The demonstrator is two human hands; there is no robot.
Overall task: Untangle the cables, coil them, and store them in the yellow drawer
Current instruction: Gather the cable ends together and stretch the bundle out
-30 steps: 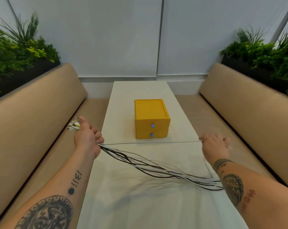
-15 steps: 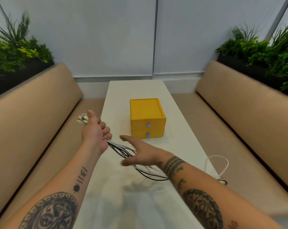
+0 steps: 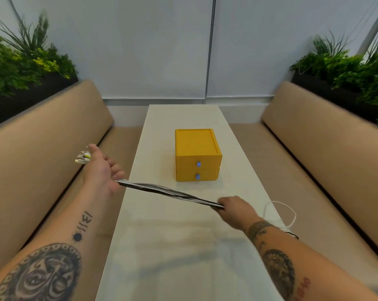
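Black and white cables [image 3: 170, 193] are held as one twisted bundle, stretched above the near half of the table [image 3: 183, 118], in front of the yellow drawer unit [image 3: 198, 155]. The left hand [image 3: 103, 172] is clenched round the bundle just behind the plug ends [image 3: 83, 158], beyond the table's left edge. The right hand [image 3: 233, 208] is closed round it nearer the right edge. The tail is hidden behind the right forearm. A white loop [image 3: 294, 215] lies at the right edge, with dark strands apparently hanging over it. Risks noted: the strands are wound together, so a hard pull along the bundle is judged likely to tighten the crossings into knots rather than free them. The slack tail could be dragged off the right edge and snag. Both drawers appear closed and both hands are occupied, so one grip must be released before storing, and the coils could then spring loose.
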